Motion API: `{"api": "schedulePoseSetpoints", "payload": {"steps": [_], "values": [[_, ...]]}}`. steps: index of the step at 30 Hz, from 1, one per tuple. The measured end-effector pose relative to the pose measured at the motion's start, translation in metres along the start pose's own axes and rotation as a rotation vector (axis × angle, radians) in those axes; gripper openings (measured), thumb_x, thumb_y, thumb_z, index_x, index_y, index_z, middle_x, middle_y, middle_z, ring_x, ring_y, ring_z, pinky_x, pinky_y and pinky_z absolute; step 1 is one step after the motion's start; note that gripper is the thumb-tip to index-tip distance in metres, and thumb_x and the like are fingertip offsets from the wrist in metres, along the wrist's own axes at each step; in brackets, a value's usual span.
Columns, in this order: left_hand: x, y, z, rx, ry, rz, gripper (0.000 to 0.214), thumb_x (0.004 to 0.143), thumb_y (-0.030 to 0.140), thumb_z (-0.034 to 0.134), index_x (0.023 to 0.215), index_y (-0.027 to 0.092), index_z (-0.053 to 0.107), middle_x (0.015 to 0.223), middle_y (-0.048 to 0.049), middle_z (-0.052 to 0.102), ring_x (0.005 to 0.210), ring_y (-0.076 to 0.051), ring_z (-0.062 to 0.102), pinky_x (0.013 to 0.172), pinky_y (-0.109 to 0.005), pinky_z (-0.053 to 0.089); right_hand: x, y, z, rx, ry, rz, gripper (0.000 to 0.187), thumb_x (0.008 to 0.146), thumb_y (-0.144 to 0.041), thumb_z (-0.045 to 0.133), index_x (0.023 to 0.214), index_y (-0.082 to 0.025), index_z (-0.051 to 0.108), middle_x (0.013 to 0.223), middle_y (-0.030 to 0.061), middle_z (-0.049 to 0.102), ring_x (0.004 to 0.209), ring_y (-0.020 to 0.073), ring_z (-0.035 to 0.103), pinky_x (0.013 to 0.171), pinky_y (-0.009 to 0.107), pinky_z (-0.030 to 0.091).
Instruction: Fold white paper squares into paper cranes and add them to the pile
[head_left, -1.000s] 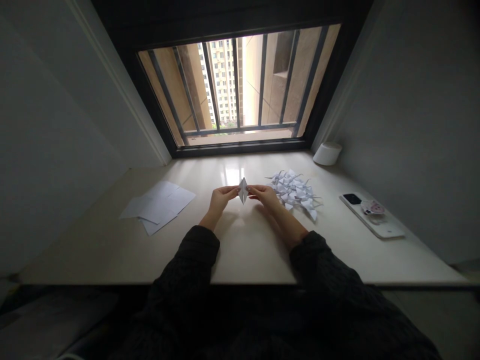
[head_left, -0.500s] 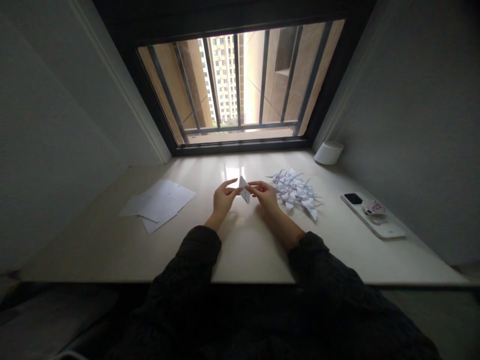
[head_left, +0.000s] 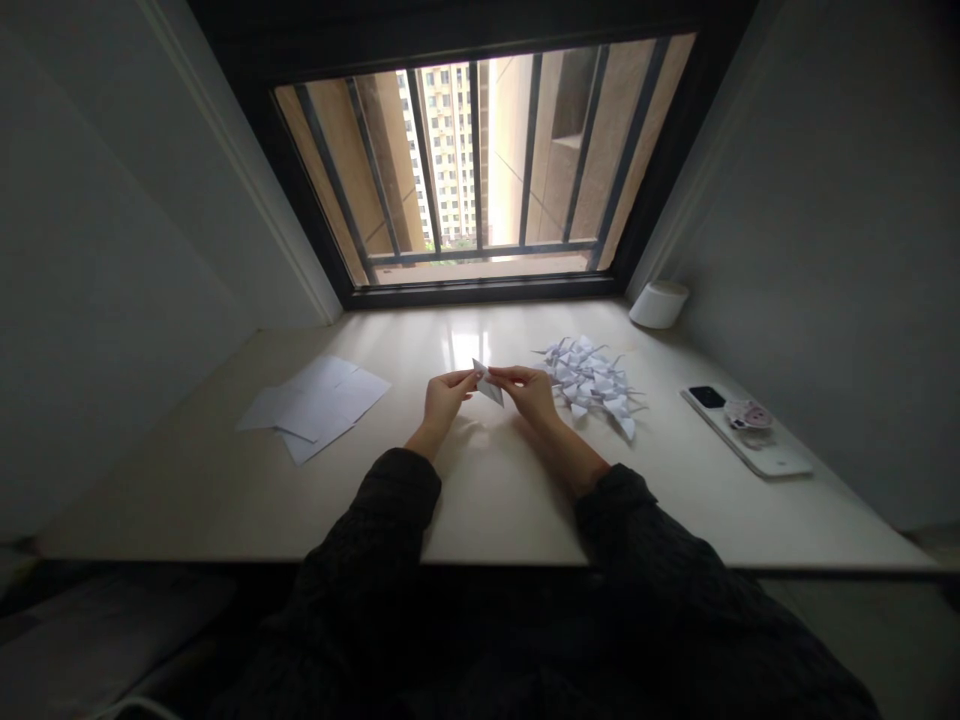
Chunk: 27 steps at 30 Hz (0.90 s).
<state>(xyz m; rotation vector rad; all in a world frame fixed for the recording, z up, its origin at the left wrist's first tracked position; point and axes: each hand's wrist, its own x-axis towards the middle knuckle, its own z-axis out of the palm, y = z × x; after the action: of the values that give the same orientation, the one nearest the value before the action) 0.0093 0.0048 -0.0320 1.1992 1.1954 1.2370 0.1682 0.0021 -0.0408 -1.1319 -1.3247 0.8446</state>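
A small folded white paper piece (head_left: pixel 487 382) is held just above the pale desk (head_left: pixel 487 500), in the middle. My left hand (head_left: pixel 445 396) pinches its left end with thumb and forefinger. My right hand (head_left: pixel 531 390) pinches its right side, fingers curled. Both dark sleeves reach in from the near edge. The paper lies tilted, its pointed tip up and to the left.
A heap of several folded white paper figures (head_left: pixel 590 380) lies right of my hands. Flat white sheets (head_left: pixel 315 408) lie at the left. A white phone (head_left: pixel 746 430) with a sticker sits at the right, a white round container (head_left: pixel 658 304) by the barred window (head_left: pixel 480 170).
The folded paper went from upright between both hands to tilted and lower. My left fingers opened briefly half a second ago and have closed on the paper again.
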Motion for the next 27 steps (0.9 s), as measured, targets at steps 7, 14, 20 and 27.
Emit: {"api": "schedulePoseSetpoints", "payload": {"steps": [7, 14, 20, 27], "values": [[0.001, -0.003, 0.001, -0.064, 0.004, -0.078, 0.039, 0.062, 0.048, 0.076, 0.086, 0.017, 0.075, 0.081, -0.0089, 0.072, 0.08, -0.021, 0.065, 0.07, -0.031, 0.048, -0.004, -0.011, -0.001, -0.125, -0.036, -0.089, 0.028, 0.074, -0.045, 0.067, 0.092, -0.025, 0.076, 0.089, 0.0045, 0.075, 0.077, 0.0204, 0.066, 0.074, 0.032, 0.05], [-0.001, 0.001, 0.003, -0.004, 0.042, 0.002, 0.042, 0.066, 0.054, 0.071, 0.086, 0.017, 0.074, 0.08, -0.0083, 0.071, 0.077, -0.021, 0.065, 0.067, -0.03, 0.047, 0.0, 0.003, 0.005, 0.01, -0.077, 0.12, 0.042, 0.069, -0.054, 0.068, 0.089, -0.018, 0.075, 0.078, 0.0074, 0.073, 0.071, 0.02, 0.066, 0.067, 0.03, 0.049], [-0.003, 0.004, 0.003, 0.01, -0.064, 0.018, 0.043, 0.059, 0.048, 0.079, 0.089, 0.017, 0.074, 0.086, -0.0086, 0.073, 0.08, -0.021, 0.065, 0.067, -0.03, 0.047, 0.002, 0.011, 0.003, 0.002, -0.059, 0.152, 0.041, 0.067, -0.055, 0.069, 0.078, -0.017, 0.076, 0.071, 0.0072, 0.073, 0.066, 0.0198, 0.065, 0.063, 0.03, 0.048], [-0.002, -0.004, 0.001, -0.016, -0.06, -0.012, 0.04, 0.058, 0.049, 0.079, 0.084, 0.017, 0.076, 0.082, -0.0084, 0.073, 0.077, -0.021, 0.065, 0.07, -0.032, 0.047, 0.003, 0.013, 0.002, 0.044, -0.109, 0.176, 0.039, 0.063, -0.053, 0.072, 0.077, -0.016, 0.075, 0.071, 0.008, 0.073, 0.066, 0.0193, 0.065, 0.062, 0.029, 0.047]]}}
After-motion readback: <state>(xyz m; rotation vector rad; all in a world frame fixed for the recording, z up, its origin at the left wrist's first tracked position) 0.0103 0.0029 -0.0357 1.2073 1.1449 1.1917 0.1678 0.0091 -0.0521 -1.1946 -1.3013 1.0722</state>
